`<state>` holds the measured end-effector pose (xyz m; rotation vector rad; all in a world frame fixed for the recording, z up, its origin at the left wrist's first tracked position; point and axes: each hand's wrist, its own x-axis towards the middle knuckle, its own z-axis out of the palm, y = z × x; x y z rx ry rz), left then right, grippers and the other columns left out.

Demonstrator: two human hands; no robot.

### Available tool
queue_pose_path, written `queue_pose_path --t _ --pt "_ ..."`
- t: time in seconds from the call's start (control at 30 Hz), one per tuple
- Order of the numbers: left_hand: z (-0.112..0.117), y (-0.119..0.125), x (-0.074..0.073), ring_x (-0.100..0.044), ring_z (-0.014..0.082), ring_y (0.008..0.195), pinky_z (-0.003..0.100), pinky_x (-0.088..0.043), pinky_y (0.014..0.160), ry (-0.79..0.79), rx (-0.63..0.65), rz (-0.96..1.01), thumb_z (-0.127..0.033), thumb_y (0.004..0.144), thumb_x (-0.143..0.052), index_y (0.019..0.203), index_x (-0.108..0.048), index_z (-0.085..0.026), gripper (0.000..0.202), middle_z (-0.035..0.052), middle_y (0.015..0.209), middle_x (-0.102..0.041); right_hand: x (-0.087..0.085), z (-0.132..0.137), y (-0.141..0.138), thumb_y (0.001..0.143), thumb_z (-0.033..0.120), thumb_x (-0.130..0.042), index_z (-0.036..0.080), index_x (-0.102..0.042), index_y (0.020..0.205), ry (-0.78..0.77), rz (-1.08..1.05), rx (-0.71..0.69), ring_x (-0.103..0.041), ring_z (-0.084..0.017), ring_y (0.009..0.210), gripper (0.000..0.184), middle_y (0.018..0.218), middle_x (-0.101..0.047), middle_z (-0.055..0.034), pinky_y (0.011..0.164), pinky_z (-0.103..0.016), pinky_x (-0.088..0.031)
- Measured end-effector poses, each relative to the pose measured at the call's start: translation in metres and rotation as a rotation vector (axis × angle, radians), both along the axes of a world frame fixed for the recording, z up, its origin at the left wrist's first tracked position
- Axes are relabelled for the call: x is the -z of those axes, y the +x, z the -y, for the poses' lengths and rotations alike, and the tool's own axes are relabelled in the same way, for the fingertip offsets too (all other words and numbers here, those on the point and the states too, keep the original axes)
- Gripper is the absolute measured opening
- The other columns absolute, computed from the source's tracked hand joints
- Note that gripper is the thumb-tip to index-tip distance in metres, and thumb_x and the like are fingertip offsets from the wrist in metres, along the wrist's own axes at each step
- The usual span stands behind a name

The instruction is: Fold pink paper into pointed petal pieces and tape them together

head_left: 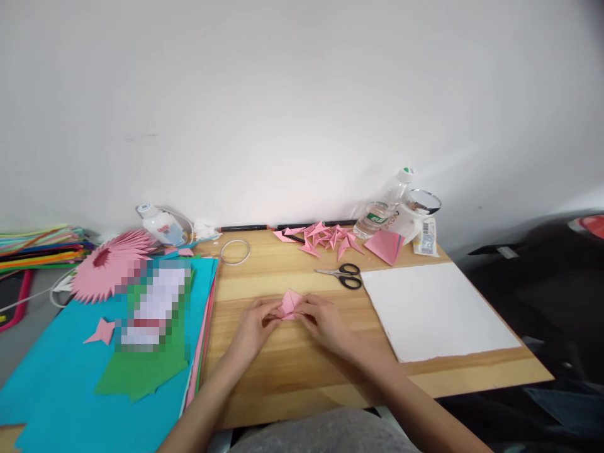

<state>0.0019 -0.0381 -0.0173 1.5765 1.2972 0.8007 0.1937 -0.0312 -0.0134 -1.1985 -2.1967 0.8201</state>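
1. Pink paper (291, 302), folded small, sits between the two hands, low over the wooden table (264, 396). I can't tell if it touches the wood.
2. Its top point aims away from the person, at the wall (302, 113). Its bottom edge runs from side to side, from one hand to the other.
3. The left hand (258, 319) has the left end, with thumb and fingers pinched close together.
4. The right hand (323, 318) has the right end, pinched the same way. Both hands are about as near to the paper, so neither has to reach.
5. The scissors (348, 275) lie past the right hand, handles to the right and blades to the left. No hand is on them.
6. Behind them is a heap of pointy pink pieces (325, 238), near the wall.
7. To the right of the heap, a clear plastic bottle (377, 217) with a green label leans over. The view is too poor to say if there is water in it.
8. Just beside it is a white mug (406, 221) with a shiny rim. I can't see well what is inside.
9. Far to the left stands a small white bottle (163, 228) with its cap on, behind a round pink paper ring (111, 267).
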Motion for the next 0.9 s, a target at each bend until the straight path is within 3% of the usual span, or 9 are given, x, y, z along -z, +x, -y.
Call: queue_pose_path --t 0.27,0.4,0.5,0.7,0.9 --pt "0.001 0.003 0.001 -0.064 0.0167 0.079 0.032 -0.052 0.073 0.079 -0.033 -0.102 -0.007 0.069 -0.054 0.102 -0.063 -0.017 0.036 0.0053 0.085 -0.067 0.003 -0.006 -0.002 0.074 0.007 -0.054 0.015 -0.062 0.074 -0.098 -0.067 0.090 -0.050 -0.010 0.059 0.012 0.073 -0.056 -0.0011 0.057 -0.020 -0.038" --pt "0.001 0.007 -0.002 -0.065 0.0155 0.076 0.030 -0.051 0.074 0.072 -0.082 -0.100 -0.010 0.070 -0.056 0.100 -0.065 -0.016 0.031 0.0069 0.091 -0.067 0.007 -0.007 -0.002 0.072 0.006 -0.054 0.016 -0.062 0.074 -0.117 -0.100 0.096 -0.049 -0.009 0.058 0.012 0.071 -0.054 0.0000 0.056 -0.020 -0.039" --pt "0.001 0.011 -0.002 -0.064 0.0138 0.070 0.027 -0.052 0.068 0.083 -0.138 -0.091 -0.008 0.069 -0.056 0.098 -0.065 -0.015 0.031 0.0055 0.086 -0.067 0.008 -0.008 -0.001 0.072 0.007 -0.054 0.016 -0.061 0.073 -0.132 -0.124 0.097 -0.049 -0.009 0.058 0.011 0.071 -0.054 0.0003 0.056 -0.020 -0.039" --pt "0.000 0.014 0.005 -0.061 0.0124 0.062 0.027 -0.052 0.062 0.108 -0.166 -0.153 -0.008 0.067 -0.057 0.101 -0.062 -0.012 0.034 0.0019 0.072 -0.063 0.009 -0.007 0.000 0.071 0.007 -0.057 0.015 -0.062 0.072 -0.227 -0.209 0.093 -0.051 -0.008 0.059 0.009 0.085 -0.057 -0.0031 0.056 -0.020 -0.042" --pt "-0.001 0.015 0.006 -0.059 0.0141 0.069 0.028 -0.052 0.064 0.267 -0.117 -0.286 -0.010 0.072 -0.055 0.099 -0.061 -0.014 0.027 0.0016 0.073 -0.061 0.010 -0.006 0.000 0.072 0.004 -0.054 0.016 -0.065 0.084 -0.187 -0.194 0.095 -0.052 -0.008 0.060 0.020 0.087 -0.057 -0.0036 0.059 -0.021 -0.045"
